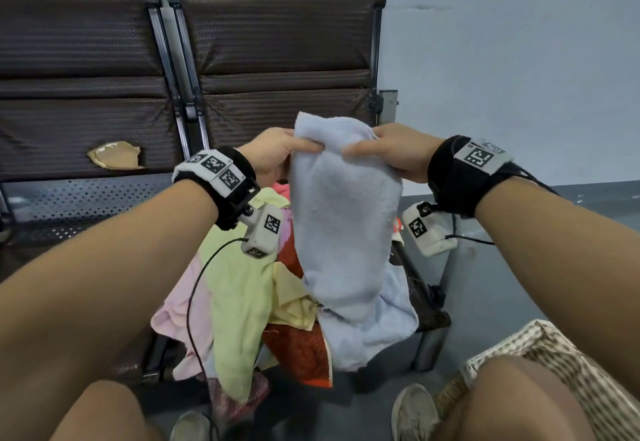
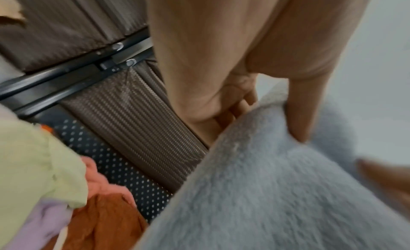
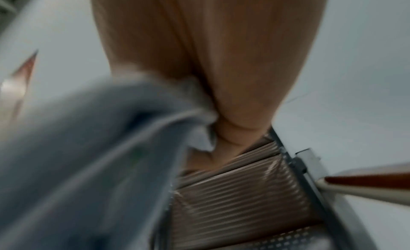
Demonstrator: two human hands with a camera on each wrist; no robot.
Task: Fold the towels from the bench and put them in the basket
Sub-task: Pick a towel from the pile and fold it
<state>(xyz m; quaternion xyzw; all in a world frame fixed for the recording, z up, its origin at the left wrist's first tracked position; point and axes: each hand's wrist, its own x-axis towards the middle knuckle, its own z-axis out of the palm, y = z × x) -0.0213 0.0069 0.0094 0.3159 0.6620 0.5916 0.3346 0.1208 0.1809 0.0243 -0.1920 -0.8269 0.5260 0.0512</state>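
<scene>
In the middle of the head view, a pale blue towel (image 1: 341, 219) hangs upright between two raised hands. The left hand (image 1: 277, 153) pinches its upper left edge, thumb laid across the front of the cloth and fingers behind it; the right hand (image 1: 398, 151) pinches the upper right edge the same way, its thumb pointing toward the centre. The two thumbs sit near each other — the top of the towel bunches up above them, and the rest drapes straight down below the hands.

The left wrist view shows the thumb pressed into the fluffy pile with curled fingers behind; the right wrist view is blurred, yet cloth is visibly gathered into that grip.

Below the hanging towel, in the lower centre, a heap of towels (image 1: 242, 298) — pale green, pink, yellow, rust-red, blue — lies on the seat of the bench (image 1: 277, 42), spilling over its front edge. A checked basket (image 1: 568, 371) shows at the lower right, partly behind a knee.
</scene>
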